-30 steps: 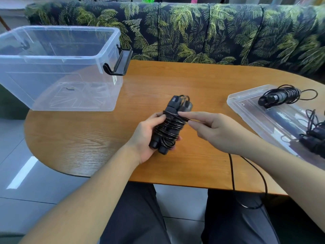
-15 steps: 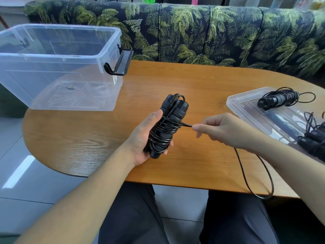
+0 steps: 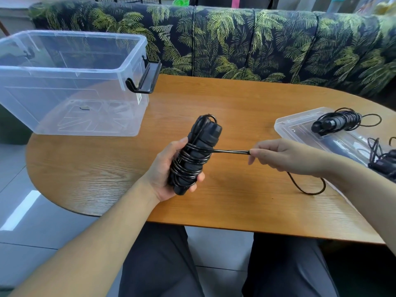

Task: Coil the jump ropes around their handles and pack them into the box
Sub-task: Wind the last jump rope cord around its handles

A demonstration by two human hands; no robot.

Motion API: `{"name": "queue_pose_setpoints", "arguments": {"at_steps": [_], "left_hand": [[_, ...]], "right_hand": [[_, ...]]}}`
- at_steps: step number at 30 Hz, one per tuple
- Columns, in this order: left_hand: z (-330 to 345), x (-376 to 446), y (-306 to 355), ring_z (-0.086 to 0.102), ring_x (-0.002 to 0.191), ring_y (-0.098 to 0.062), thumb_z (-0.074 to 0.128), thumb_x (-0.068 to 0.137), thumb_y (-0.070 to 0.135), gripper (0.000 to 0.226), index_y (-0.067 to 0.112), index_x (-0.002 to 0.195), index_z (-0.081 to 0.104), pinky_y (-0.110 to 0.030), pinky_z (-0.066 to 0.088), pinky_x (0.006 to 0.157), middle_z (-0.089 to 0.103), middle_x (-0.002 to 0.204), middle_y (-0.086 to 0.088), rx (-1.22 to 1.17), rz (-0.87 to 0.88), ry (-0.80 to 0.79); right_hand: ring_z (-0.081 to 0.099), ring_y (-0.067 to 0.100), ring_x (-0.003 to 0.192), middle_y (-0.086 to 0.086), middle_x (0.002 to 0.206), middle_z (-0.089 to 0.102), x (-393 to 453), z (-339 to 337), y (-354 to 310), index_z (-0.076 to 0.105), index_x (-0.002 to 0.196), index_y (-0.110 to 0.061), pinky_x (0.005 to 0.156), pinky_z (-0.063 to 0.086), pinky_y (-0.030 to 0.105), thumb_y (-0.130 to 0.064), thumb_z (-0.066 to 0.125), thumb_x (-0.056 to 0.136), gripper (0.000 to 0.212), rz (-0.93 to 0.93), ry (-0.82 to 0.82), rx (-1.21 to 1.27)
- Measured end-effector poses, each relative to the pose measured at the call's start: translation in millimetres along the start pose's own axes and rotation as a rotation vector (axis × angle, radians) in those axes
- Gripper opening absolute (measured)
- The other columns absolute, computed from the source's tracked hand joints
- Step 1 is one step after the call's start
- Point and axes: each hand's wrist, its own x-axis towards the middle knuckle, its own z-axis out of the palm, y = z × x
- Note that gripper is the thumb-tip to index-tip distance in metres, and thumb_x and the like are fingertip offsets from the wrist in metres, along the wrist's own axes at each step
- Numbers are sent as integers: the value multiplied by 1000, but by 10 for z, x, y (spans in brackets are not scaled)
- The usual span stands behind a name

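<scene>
My left hand (image 3: 166,168) grips a pair of black jump rope handles (image 3: 201,142) held together above the table, with black cord wound around them in several turns. My right hand (image 3: 285,156) pinches the doubled free cord (image 3: 231,151) and holds it taut to the right of the bundle. The slack of the cord (image 3: 308,188) loops on the table under my right wrist. The clear plastic box (image 3: 70,69) stands open at the table's left end, with nothing inside it.
A clear lid (image 3: 300,125) lies at the right edge of the wooden table (image 3: 235,99); a coiled black jump rope (image 3: 338,122) rests on it, and another tangle of black rope (image 3: 383,157) further right. A palm-print sofa (image 3: 235,39) runs behind the table.
My right hand has drawn the cord away from the handles to the right, pulling it taut. The slack loop has come up from below the table edge onto the tabletop.
</scene>
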Motion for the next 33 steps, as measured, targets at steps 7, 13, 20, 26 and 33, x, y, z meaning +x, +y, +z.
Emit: {"name": "queue_pose_setpoints", "arguments": {"at_steps": [7,13,20,26,33], "left_hand": [[-3,22,-7,66,63,-24,65,90,50,51,8,119,66,-28,53,44,63,97,-12,6,-139,-162],[50,57,15,74,72,-25,65,88,54,60,5,123,56,-37,61,66,74,94,-11,186,-182,-226],[106,159,96,68,88,-34,78,82,42,68,18,135,44,-40,60,69,66,110,-20,325,-303,-216],[211,277,99,68,102,-51,75,84,37,63,22,138,47,-47,61,78,69,122,-24,618,-411,-128],[248,299,94,71,90,-35,63,96,40,44,13,130,58,-46,62,68,71,111,-22,592,-411,-47]], "right_hand": [[42,10,61,-8,68,47,59,25,64,73,92,-37,60,38,30,-68,51,83,39,11,22,-10],[33,13,47,-10,49,37,184,4,49,60,68,-14,48,30,27,-83,58,66,69,151,195,-183],[47,11,66,-8,71,52,296,-7,-62,63,95,-23,67,40,32,-55,53,96,34,38,158,-77],[48,1,62,-9,71,56,393,25,-327,62,85,-31,60,38,18,-43,59,98,18,-81,164,-185],[57,11,71,-12,72,63,312,154,-462,61,88,-35,65,45,32,-50,56,96,18,-183,332,-372]]}}
